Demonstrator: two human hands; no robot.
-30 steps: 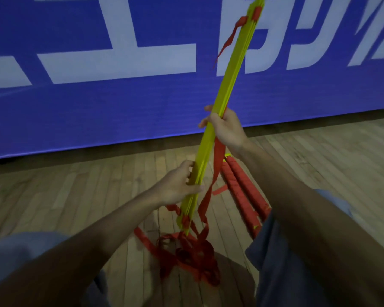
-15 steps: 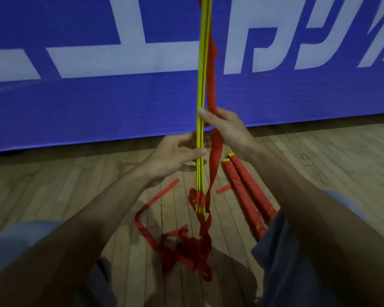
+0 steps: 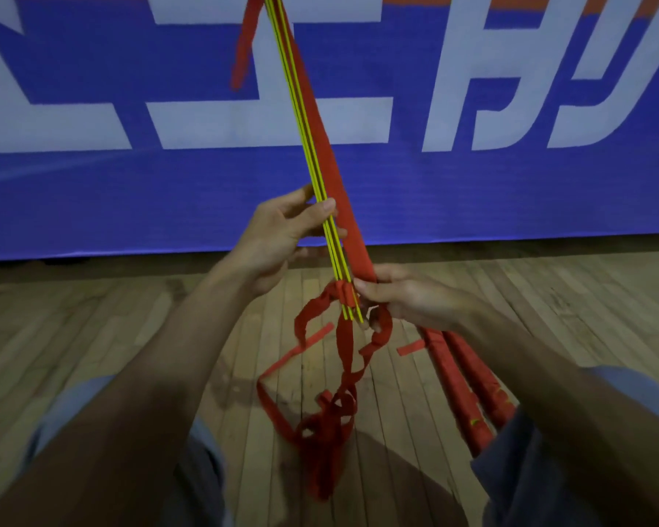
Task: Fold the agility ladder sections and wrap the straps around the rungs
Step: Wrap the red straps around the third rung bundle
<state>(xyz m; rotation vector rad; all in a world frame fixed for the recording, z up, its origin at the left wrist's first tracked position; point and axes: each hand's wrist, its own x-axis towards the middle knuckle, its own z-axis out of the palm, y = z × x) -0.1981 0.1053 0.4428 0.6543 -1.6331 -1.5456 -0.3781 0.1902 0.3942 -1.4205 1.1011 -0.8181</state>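
Note:
A stack of thin yellow ladder rungs [image 3: 301, 119] stands nearly upright in front of me, leaning a little to the left at its top. My left hand [image 3: 278, 237] grips the stack partway up, thumb across the front. A red strap [image 3: 330, 154] runs down the right side of the rungs. My right hand [image 3: 404, 298] pinches that strap at the lower end of the stack. More red strap [image 3: 328, 424] hangs from there in loose loops down to the floor between my knees.
Two bundles wrapped in red strap [image 3: 468, 386] lie on the wooden floor [image 3: 92, 329] by my right knee. A blue banner with white lettering [image 3: 510, 184] lines the wall just behind.
The rung stack tipped from vertical to lean left at the top. My right hand slid down from the middle to the lower end, and my left hand moved up above it.

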